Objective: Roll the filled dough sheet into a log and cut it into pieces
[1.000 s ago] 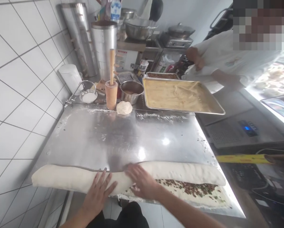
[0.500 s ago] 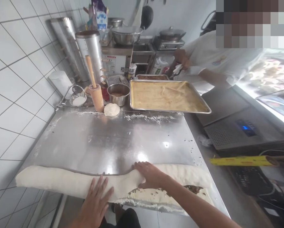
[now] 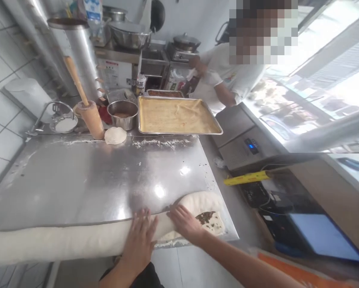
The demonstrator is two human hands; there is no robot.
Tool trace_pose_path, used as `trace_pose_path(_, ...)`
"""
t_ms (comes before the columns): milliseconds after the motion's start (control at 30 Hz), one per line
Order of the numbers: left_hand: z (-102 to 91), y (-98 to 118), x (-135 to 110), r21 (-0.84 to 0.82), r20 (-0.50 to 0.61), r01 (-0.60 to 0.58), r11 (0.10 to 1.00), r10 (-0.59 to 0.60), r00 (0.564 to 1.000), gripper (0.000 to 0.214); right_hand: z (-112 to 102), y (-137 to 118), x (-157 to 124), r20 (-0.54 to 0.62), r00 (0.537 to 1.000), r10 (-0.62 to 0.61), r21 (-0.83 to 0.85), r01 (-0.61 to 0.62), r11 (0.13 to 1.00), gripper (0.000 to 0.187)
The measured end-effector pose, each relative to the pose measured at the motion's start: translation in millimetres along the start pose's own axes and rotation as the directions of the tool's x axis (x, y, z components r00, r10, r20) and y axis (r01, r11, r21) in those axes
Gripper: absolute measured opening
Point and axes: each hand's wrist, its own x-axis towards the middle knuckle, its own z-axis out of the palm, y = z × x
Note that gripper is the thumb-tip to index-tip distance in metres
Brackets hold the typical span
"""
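A long roll of white dough (image 3: 62, 242) lies along the near edge of the metal table and runs out of view at the left. My left hand (image 3: 141, 234) rests on top of it, fingers stretched out. To its right, my right hand (image 3: 184, 222) curls its fingers over the dough, its thumb hidden. Beyond that hand the dough is still flat and partly folded over, and a dark chopped filling (image 3: 206, 217) shows on the open part at the right end.
Along the table's back stand a rolling pin (image 3: 91, 120), a dough ball (image 3: 115, 136), a metal pot (image 3: 122, 114), a bowl of white powder (image 3: 66, 125) and a lined baking tray (image 3: 176, 116). A co-worker (image 3: 227, 76) stands behind. A yellow strip (image 3: 245, 178) lies right of the table.
Both hands have moved rightward along the dough. More of it is rolled up, and less filling shows. My view has turned to the right.
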Motion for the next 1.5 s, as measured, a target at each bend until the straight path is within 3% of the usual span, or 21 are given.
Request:
trace_pose_path(67, 5.9, 11.5, 0.4, -0.011, -0.033, -0.050, 0.999, 0.050, 0.998, 0.085, 2.5, 0.4, -23.6, -0.028, 0.996, -0.081, -0.036, 0.080, 0.996, 0.055)
trace_pose_path(133, 12.5, 19.4, -6.1, -0.002, -0.064, -0.109, 0.994, 0.109, 0.992, 0.082, -11.0, 17.0, -33.0, 0.037, 0.995, -0.095, -0.015, 0.096, 0.995, 0.066)
trace_pose_path(233, 19.3, 33.9, 4.1, 0.014, -0.073, -0.049, 0.999, 0.050, 0.996, 0.081, -37.3, 53.6, -23.6, 0.182, 0.982, 0.042, 0.029, -0.048, 0.998, 0.091)
trace_pose_path(300, 21.8, 51.7, 30.1, -0.004, -0.056, 0.003, 1.000, -0.003, 0.998, 0.082, -37.3, 65.4, -23.3, 0.217, 0.973, 0.072, 0.022, -0.079, 0.997, 0.082)
trace_pose_path(400, 29.5, 87.7, 65.5, -0.019, -0.022, -0.004, 1.000, 0.003, 1.000, 0.086, -16.0, 64.6, -54.7, 0.031, 0.999, 0.012, -0.091, -0.009, 0.996, 0.044)
trace_pose_path(433, 33.3, 99.4, 69.3, -0.003, -0.012, -0.021, 1.000, 0.021, 1.000, 0.087, -11.7, 67.0, -69.6, -0.012, 0.999, -0.052, -0.109, 0.050, 0.993, 0.042)
trace_pose_path(533, 41.8, 127.8, 60.7, 0.076, 0.007, -0.094, 0.993, 0.094, 0.996, 0.092, -25.2, 102.5, -100.0, -0.019, 0.991, -0.130, -0.015, 0.130, 0.991, 0.062)
trace_pose_path(600, 41.0, 143.3, 58.4, 0.109, 0.015, -0.095, 0.989, 0.094, 0.995, 0.086, -44.8, 141.0, -102.5, 0.090, 0.995, -0.048, 0.093, 0.040, 0.995, 0.095)
trace_pose_path(667, 36.6, 159.9, 72.6, 0.094, 0.034, -0.039, 0.995, 0.036, 0.999, 0.074, -52.6, 170.4, -103.6, 0.196, 0.978, -0.069, 0.118, 0.046, 0.992, 0.093)
trace_pose_path(700, 34.7, 169.0, 85.0, 0.072, 0.046, -0.002, 0.997, -0.001, 0.999, 0.072, -49.0, 177.4, -108.7, 0.173, 0.981, -0.089, 0.098, 0.073, 0.993, 0.087)
trace_pose_path(767, 34.0, 188.7, 111.0, 0.032, 0.076, 0.048, 0.998, -0.050, 0.996, 0.074, -30.1, 176.7, -132.6, -0.014, 0.992, -0.122, 0.000, 0.122, 0.992, 0.066)
trace_pose_path(800, 35.5, 198.5, 120.4, 0.027, 0.082, 0.053, 0.998, -0.055, 0.995, 0.075, -18.7, 172.0, -149.9, -0.129, 0.980, -0.153, -0.065, 0.145, 0.987, 0.053)
trace_pose_path(867, 40.9, 216.3, 126.4, 0.055, 0.077, 0.030, 0.998, -0.034, 0.996, 0.078, -1.5, 163.8, -186.3, -0.281, 0.936, -0.211, -0.140, 0.177, 0.974, 0.046)
trace_pose_path(967, 48.8, 235.9, 113.7, 0.107, 0.053, -0.002, 0.994, -0.003, 0.999, 0.083, 0.1, 171.5, -219.9, -0.238, 0.957, -0.167, -0.071, 0.154, 0.985, 0.065)
trace_pose_path(1067, 52.5, 250.0, 112.0, 0.090, 0.077, 0.018, 0.996, -0.025, 0.997, 0.083, -4.4, 190.4, -222.9, -0.183, 0.977, -0.110, 0.043, 0.120, 0.992, 0.069)
trace_pose_path(1133, 54.6, 257.9, 124.9, 0.055, 0.103, 0.028, 0.998, -0.033, 0.994, 0.085, 4.2, 193.9, -221.4, -0.258, 0.962, -0.085, 0.056, 0.103, 0.993, 0.055)
trace_pose_path(1200, 57.5, 263.6, 141.9, 0.020, 0.116, 0.046, 0.999, -0.048, 0.992, 0.090, 21.4, 187.3, -223.5, -0.356, 0.934, -0.022, 0.045, 0.041, 0.998, 0.048)
trace_pose_path(1333, 61.9, 264.9, 165.2, -0.006, 0.131, 0.072, 0.997, -0.071, 0.989, 0.094, 55.9, 163.6, -231.3, -0.506, 0.846, 0.168, 0.102, -0.135, 0.986, 0.052)
trace_pose_path(1500, 62.5, 262.3, 184.1, 0.057, 0.086, 0.227, 0.972, -0.231, 0.969, 0.084, 70.4, 152.8, -220.7, -0.550, 0.776, 0.310, 0.167, -0.261, 0.951, 0.062)
